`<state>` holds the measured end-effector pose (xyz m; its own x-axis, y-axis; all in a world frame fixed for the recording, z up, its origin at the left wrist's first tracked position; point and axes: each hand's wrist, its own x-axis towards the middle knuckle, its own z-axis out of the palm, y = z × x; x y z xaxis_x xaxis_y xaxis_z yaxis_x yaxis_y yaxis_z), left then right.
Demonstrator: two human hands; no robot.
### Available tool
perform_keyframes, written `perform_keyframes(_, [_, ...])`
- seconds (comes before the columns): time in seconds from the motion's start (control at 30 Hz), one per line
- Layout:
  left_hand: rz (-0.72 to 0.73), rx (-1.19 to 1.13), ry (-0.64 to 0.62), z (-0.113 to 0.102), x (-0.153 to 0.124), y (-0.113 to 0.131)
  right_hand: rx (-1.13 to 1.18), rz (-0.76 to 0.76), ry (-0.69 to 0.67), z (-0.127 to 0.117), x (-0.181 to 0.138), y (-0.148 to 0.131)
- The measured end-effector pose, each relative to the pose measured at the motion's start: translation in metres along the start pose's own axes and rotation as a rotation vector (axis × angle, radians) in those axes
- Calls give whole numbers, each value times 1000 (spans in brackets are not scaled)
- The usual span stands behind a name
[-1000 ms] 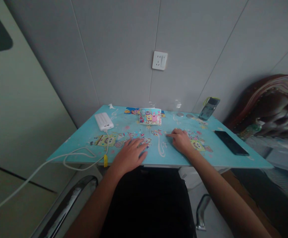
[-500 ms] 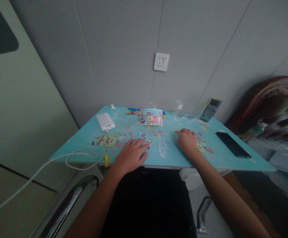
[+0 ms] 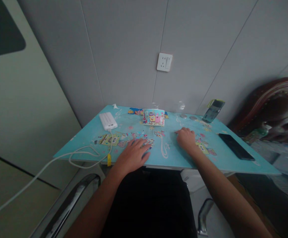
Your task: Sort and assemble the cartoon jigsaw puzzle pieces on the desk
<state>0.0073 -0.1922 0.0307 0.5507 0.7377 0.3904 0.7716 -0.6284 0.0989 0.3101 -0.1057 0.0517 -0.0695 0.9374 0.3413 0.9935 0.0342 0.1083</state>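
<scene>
My left hand [image 3: 134,154] lies flat near the front edge of the blue cartoon-printed table [image 3: 168,158], fingers apart. Its fingertips touch or cover part of a spread of small colourful pieces [image 3: 137,135] that look like jigsaw pieces. Right of them sits a small joined-looking cluster of pieces [image 3: 159,133]. My right hand [image 3: 185,139] rests on the tabletop right of that cluster, fingers curled and index fingertip pointing left. Whatever the thumb and index may pinch is too small to make out. Behind the pieces, a cartoon picture card [image 3: 153,117] stands propped up.
A white power bank [image 3: 108,121] with a white cable [image 3: 84,152] occupies the left side. To the right are a black phone [image 3: 236,146] and a tilted water bottle [image 3: 213,111]. Two round discs [image 3: 192,117] lie near the wall. A chrome chair armrest [image 3: 71,201] is at lower left.
The whole view has shifted slightly, so everything appears a little further right. Both hands stay in nearly the same places on the table.
</scene>
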Motion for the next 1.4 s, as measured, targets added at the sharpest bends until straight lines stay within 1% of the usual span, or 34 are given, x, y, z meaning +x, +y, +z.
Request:
perform_keyframes(0.07, [0, -2, 3, 0, 0, 0, -5, -1, 12, -3, 5, 1])
perform_keyframes(0.13, [-2, -3, 7, 0, 0, 0, 4, -37, 21, -5, 10, -2])
perform_keyframes(0.3, [-2, -7, 4, 0, 0, 0, 156, -271, 21, -2, 15, -24])
perform_keyframes(0.4, [-2, -6, 0, 0, 0, 0, 182, -340, -13, 1, 12, -31])
perform_keyframes(0.5, [-9, -4, 0, 0, 0, 0, 102, -299, -13, 1, 8, -27])
perform_keyframes(0.67, [-9, 0, 0, -2, 1, 1, 22, -116, 53, 2, 5, -12])
perform_keyframes(0.7, [-9, 0, 0, -2, 1, 1, 15, -95, 64, 3, 5, -11])
perform_keyframes(0.77, [-10, 2, 0, -2, 1, 1, 34, -102, 81, 5, 7, -13])
perform_keyframes(0.83, [-10, 4, 0, -1, 1, 1, 93, -150, 70, 7, 10, -19])
perform_keyframes(0.9, [-9, 7, -2, -1, 1, 1, 154, -205, 28, 9, 13, -26])
perform_keyframes(1.0, [-9, 10, -4, -1, 1, 1, 181, -240, -21, 11, 14, -30])
perform_keyframes(1.1, [-11, 11, -6, -2, 0, 2, 210, -280, -28, 11, 11, -25])
perform_keyframes(1.17, [-11, 11, -7, -3, 0, 3, 252, -335, -22, 11, 7, -18])
perform_keyframes(1.27, [-11, 12, -8, -3, 0, 3, 331, -459, -6, 9, -1, -11])
perform_keyframes(1.4, [-15, 19, -7, -2, 1, 2, 496, -692, -26, 6, -7, -16])
